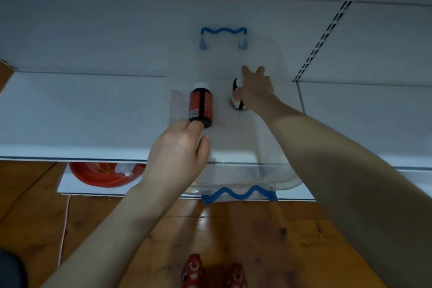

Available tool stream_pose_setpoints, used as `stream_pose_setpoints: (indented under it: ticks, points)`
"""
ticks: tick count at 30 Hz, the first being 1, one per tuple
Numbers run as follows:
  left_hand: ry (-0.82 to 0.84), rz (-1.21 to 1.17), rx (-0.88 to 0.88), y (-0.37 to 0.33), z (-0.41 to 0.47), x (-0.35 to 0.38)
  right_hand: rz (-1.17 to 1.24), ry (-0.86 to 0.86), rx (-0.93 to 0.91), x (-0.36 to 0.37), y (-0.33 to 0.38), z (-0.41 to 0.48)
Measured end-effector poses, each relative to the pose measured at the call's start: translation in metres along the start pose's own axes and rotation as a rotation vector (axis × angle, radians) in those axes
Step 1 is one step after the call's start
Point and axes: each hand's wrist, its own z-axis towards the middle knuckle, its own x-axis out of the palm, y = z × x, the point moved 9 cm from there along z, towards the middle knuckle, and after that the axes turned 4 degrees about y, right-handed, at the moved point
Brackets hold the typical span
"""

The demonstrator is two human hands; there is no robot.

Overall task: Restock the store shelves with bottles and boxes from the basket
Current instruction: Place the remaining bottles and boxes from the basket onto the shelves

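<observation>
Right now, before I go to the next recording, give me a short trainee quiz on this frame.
1. Multiple choice: what colour are the handles of the bin? A red, B blue, C green.
2. True or false: the red bottle stands upright on the floor.
3. Fill in: the ___ hand touches the red bottle's base.

Key: 1 B. 2 false: it lies on its side in the bin. 3 left: the left hand touches it, while the right hand is over the other bottle.
</observation>
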Motion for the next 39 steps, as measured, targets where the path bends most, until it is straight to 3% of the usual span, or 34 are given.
stream_pose_setpoints:
  ticks: [7, 10, 15, 26, 32, 39]
  points:
    - [-0.007, 0.031, -0.021, 0.005, 0.06, 0.004, 0.13, 0.126, -0.111, -0.023, 0.009, -0.083]
    - [0.186, 0.046, -0.227, 0.027, 0.09, 0.035, 0.185, 0.065, -0.174, -0.042, 0.007, -0.126]
    - [0.311, 0.132, -0.257, 0.043, 0.121, 0.075, 0.178, -0.003, -0.237, -0.052, -0.007, -0.173]
    - [0.443, 0.23, -0.465, 0.084, 0.141, 0.131, 0.221, -0.078, -0.307, -0.042, -0.028, -0.195]
    - [0.474, 0.294, -0.456, 0.089, 0.146, 0.136, 0.241, -0.059, -0.304, -0.038, -0.029, -0.188]
    - [0.42, -0.024, -0.52, 0.085, 0.139, 0.136, 0.246, -0.057, -0.285, -0.041, -0.029, -0.182]
